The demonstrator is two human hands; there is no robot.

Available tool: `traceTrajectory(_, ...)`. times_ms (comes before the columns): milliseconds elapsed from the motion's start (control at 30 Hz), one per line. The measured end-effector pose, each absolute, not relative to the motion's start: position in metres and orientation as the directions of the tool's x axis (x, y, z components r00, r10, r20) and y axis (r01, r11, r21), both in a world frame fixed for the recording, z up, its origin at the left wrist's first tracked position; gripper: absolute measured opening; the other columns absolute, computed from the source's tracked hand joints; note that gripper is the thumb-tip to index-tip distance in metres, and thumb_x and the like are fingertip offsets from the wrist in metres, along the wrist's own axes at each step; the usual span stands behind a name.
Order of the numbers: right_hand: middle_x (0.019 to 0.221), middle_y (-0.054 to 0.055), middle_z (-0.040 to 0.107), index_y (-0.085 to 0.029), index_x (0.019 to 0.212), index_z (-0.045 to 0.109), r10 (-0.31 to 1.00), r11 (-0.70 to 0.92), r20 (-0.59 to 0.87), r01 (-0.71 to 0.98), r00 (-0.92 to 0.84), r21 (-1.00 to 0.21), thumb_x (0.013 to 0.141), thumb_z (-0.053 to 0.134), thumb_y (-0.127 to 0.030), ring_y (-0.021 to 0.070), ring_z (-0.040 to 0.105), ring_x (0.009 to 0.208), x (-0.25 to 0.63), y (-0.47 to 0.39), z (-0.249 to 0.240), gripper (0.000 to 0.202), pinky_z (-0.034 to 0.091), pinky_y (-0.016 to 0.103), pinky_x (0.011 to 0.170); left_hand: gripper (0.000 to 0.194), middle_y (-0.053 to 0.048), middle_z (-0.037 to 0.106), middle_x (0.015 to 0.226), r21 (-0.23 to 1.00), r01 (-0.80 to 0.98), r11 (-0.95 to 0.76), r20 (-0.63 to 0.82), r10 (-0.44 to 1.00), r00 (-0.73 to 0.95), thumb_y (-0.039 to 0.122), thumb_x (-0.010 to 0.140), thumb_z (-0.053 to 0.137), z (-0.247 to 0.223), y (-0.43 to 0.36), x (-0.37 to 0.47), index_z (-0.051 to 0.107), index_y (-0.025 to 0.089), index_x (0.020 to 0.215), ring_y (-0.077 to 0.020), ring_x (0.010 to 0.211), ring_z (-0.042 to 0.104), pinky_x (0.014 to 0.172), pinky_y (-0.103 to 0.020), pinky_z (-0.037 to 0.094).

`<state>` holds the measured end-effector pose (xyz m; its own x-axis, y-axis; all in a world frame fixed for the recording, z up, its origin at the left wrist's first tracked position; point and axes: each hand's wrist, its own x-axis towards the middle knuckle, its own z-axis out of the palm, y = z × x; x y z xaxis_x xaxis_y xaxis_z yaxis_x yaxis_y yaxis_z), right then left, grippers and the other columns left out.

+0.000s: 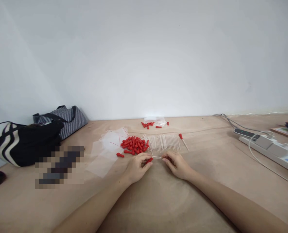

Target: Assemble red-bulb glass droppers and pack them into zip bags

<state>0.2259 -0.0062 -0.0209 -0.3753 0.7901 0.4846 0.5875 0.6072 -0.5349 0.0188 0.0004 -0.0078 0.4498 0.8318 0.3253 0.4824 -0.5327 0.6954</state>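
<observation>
Between the fingertips of my left hand (139, 167) is a red rubber dropper bulb (148, 160). My right hand (177, 164) pinches a thin clear dropper tube (156, 157), which lies level and reaches toward the bulb. The tube's left end is close to the bulb; whether it sits inside it I cannot tell. Just beyond my left hand lies a heap of red bulbs (134, 144). A row of clear tubes (163, 142) stretches to the right of the heap. At the row's right end rests a dropper (184, 141) with a red bulb on its tube.
Clear plastic bags (105, 149) lie left of the heap. More bulbs (147, 124) sit near the wall beside a small bag. A striped bag (71, 121) and a black bag (41, 142) stand at left. A power strip (275, 155) with cables is at right.
</observation>
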Motion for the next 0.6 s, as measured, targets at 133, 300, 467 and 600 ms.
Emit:
traceTrajectory(133,0.074,0.003,0.06,-0.019,0.081,0.053,0.793,0.604,0.47,0.595,-0.386,-0.53,0.084,0.04,-0.021,0.0143,0.055,0.07,0.2261,-0.0069,-0.0226,0.014,0.038,0.028,0.066,0.015,-0.004,0.062,0.089,0.684,0.484,-0.546,0.355,0.829,0.433,0.023,0.078,0.051,-0.0089,0.0017,0.0181,0.063,0.018,0.087,-0.0136,0.077,0.058,0.067,-0.024,0.049)
traceTrajectory(300,0.084,0.003,0.063,-0.022,0.096,0.057,0.784,0.618,0.468,0.585,-0.408,-0.526,0.085,0.038,-0.02,0.0151,0.056,0.08,0.2263,-0.0091,-0.0218,0.021,0.037,0.03,0.073,0.019,-0.004,0.063,0.088,0.681,0.499,-0.535,0.366,0.84,0.401,0.026,0.079,0.051,-0.013,0.0032,0.0173,0.062,0.018,0.092,-0.0143,0.077,0.059,0.067,-0.025,0.049)
traceTrajectory(467,0.078,0.003,0.062,-0.023,0.099,0.058,0.763,0.637,0.496,0.607,-0.414,-0.475,0.085,0.039,-0.02,0.0153,0.056,0.077,0.2248,-0.011,-0.0227,0.024,0.036,0.031,0.072,0.021,-0.002,0.066,0.085,0.677,0.538,-0.503,0.349,0.862,0.366,0.029,0.081,0.049,-0.0149,0.0035,0.0182,0.062,0.02,0.095,-0.0139,0.071,0.06,0.064,-0.024,0.049)
traceTrajectory(600,0.08,0.004,0.062,-0.023,0.095,0.059,0.765,0.627,0.521,0.622,-0.378,-0.469,0.085,0.038,-0.02,0.0155,0.056,0.077,0.222,-0.0127,-0.0233,0.023,0.037,0.031,0.072,0.023,-0.002,0.066,0.079,0.674,0.556,-0.486,0.333,0.872,0.358,0.031,0.081,0.048,-0.0163,0.0042,0.0183,0.062,0.02,0.095,-0.0142,0.069,0.06,0.061,-0.024,0.049)
